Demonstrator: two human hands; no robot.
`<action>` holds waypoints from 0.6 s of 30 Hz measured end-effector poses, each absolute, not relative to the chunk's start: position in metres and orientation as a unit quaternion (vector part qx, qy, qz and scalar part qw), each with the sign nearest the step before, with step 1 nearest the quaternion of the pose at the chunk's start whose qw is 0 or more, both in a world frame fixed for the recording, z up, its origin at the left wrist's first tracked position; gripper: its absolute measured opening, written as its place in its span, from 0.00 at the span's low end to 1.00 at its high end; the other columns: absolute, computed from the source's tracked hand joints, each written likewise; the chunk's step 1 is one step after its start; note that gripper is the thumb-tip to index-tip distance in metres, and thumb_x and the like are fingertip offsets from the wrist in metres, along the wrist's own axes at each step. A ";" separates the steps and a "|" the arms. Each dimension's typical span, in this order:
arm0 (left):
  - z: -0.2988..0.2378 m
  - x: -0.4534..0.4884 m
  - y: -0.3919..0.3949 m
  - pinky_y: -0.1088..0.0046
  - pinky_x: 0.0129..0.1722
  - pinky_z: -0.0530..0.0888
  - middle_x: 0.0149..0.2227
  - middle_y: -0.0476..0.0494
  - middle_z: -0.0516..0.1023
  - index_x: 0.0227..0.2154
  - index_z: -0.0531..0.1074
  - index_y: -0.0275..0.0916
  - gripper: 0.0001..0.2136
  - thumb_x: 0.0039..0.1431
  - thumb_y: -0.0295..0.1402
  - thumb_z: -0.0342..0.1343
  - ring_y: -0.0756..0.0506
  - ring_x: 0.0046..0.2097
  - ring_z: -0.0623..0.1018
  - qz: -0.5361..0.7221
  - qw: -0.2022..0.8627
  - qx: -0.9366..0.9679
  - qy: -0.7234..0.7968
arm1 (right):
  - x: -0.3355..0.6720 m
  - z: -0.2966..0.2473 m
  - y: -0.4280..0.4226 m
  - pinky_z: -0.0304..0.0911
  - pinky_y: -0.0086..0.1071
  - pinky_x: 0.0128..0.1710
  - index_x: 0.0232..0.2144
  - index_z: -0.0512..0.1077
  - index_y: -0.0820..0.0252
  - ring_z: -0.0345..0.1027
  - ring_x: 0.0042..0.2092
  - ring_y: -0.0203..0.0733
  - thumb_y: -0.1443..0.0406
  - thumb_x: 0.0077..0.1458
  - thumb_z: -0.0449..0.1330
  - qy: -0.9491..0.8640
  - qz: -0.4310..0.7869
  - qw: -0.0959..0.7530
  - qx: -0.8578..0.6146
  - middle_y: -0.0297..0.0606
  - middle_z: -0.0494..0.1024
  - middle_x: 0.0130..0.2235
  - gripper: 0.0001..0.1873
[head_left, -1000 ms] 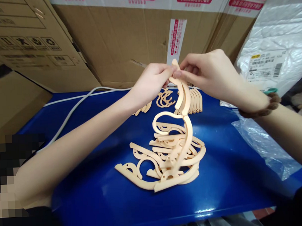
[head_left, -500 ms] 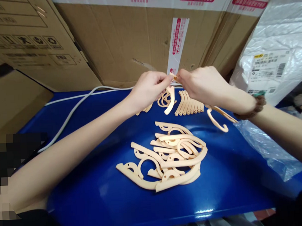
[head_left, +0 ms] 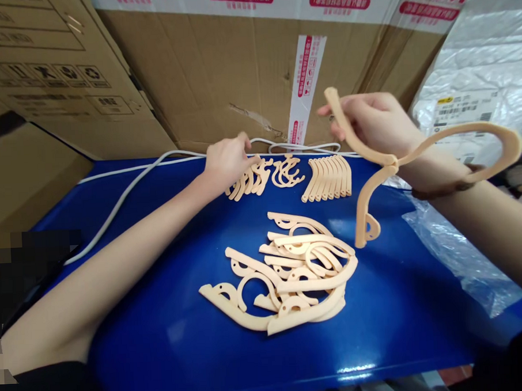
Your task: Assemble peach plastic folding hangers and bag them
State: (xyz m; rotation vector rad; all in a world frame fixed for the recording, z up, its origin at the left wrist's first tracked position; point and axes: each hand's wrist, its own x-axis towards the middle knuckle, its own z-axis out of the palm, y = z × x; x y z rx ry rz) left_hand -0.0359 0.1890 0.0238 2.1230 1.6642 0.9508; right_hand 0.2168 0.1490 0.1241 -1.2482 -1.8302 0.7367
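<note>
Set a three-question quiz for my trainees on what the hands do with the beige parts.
1. True or false: the right hand holds a long curved beige plastic piece up off the blue table.
2. The left hand: A) hangs in the air; B) rests on a small row of beige curved pieces; C) lies off the table.
3. How many hands touch the loose pile of beige pieces?
Key: 1 true; 2 B; 3 none.

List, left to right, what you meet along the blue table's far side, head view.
White cable, left hand, cream hook-shaped cut-outs, fanned row of cream curved strips, right hand gripping a long cream curved piece, clear plastic bag.
</note>
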 end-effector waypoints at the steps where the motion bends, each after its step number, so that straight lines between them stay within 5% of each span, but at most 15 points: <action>1: 0.026 -0.031 0.184 0.62 0.46 0.67 0.36 0.38 0.77 0.34 0.76 0.39 0.16 0.48 0.45 0.67 0.35 0.50 0.73 0.344 0.127 0.741 0.563 | 0.217 0.127 0.148 0.45 0.28 0.19 0.34 0.75 0.64 0.51 0.19 0.30 0.70 0.66 0.49 -0.685 0.311 0.430 -0.499 0.30 0.69 0.20 0.15; 3: 0.036 -0.019 0.170 0.61 0.50 0.68 0.46 0.36 0.77 0.38 0.76 0.38 0.18 0.55 0.49 0.61 0.35 0.54 0.71 0.356 0.180 0.759 0.514 | 0.219 0.130 0.150 0.48 0.29 0.20 0.35 0.73 0.62 0.54 0.21 0.31 0.69 0.66 0.47 -0.628 0.309 0.521 -0.489 0.32 0.71 0.24 0.15; 6: 0.054 0.002 0.146 0.64 0.47 0.74 0.45 0.38 0.80 0.39 0.77 0.39 0.28 0.67 0.56 0.39 0.39 0.51 0.77 0.329 0.473 0.709 0.407 | 0.227 0.128 0.155 0.63 0.28 0.27 0.35 0.65 0.55 0.65 0.27 0.33 0.67 0.67 0.45 -0.593 0.298 0.610 -0.434 0.37 0.78 0.33 0.10; 8: 0.064 0.011 0.135 0.65 0.46 0.76 0.45 0.38 0.80 0.41 0.76 0.38 0.25 0.68 0.52 0.43 0.41 0.49 0.79 0.346 0.569 0.652 0.363 | 0.233 0.124 0.157 0.70 0.32 0.35 0.35 0.64 0.56 0.71 0.32 0.35 0.67 0.64 0.49 -0.595 0.308 0.619 -0.410 0.42 0.80 0.39 0.05; 11: 0.075 0.012 0.130 0.66 0.47 0.77 0.47 0.37 0.80 0.46 0.73 0.35 0.12 0.64 0.36 0.56 0.42 0.50 0.80 0.424 0.597 0.592 0.337 | 0.241 0.119 0.152 0.71 0.35 0.40 0.37 0.71 0.62 0.74 0.36 0.38 0.69 0.57 0.58 -0.651 0.269 0.559 -0.438 0.45 0.80 0.39 0.05; 14: 0.079 0.007 0.133 0.64 0.45 0.79 0.49 0.36 0.79 0.47 0.70 0.36 0.10 0.63 0.31 0.57 0.40 0.51 0.80 0.439 0.595 0.585 0.334 | 0.243 0.116 0.141 0.69 0.38 0.39 0.36 0.77 0.62 0.73 0.35 0.42 0.68 0.50 0.66 -0.734 0.191 0.446 -0.474 0.43 0.80 0.34 0.08; 18: 0.079 0.010 0.135 0.61 0.44 0.79 0.48 0.33 0.80 0.42 0.69 0.35 0.07 0.62 0.30 0.57 0.36 0.53 0.79 0.394 0.619 0.591 0.334 | 0.236 0.108 0.129 0.65 0.39 0.34 0.36 0.78 0.58 0.74 0.34 0.48 0.59 0.61 0.60 -0.827 -0.042 0.268 -0.493 0.40 0.78 0.27 0.10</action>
